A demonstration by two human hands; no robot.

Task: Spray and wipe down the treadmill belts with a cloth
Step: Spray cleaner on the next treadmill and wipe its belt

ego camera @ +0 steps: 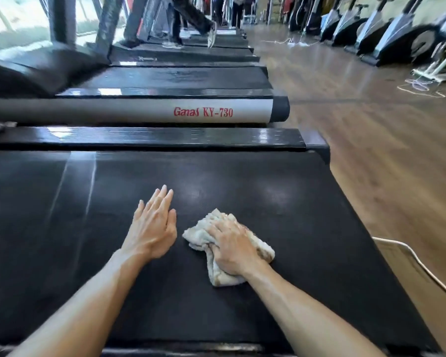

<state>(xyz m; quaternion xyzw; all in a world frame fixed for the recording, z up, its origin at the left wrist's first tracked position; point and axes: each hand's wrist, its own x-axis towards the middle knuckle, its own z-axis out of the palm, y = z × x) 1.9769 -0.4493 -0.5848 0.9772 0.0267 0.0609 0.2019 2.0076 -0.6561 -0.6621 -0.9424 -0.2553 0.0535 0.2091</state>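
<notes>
On the nearest treadmill belt (281, 202), we see the right hand (233, 247) pressing a crumpled white cloth (216, 253), fingers curled over it. Left hand (153, 228) lies flat just beside it, fingers straight, together. Beyond: side rail (144, 139), grey "Ganas KY-730" tube (139, 113).

Hidden under the right hand (231, 247): the middle of the cloth (264, 249). Cut off by the near and left edges: the treadmill belt (281, 202). Blurred at far right: exercise machines (386, 34). Cropped above the waist: far walker (188, 21).
</notes>
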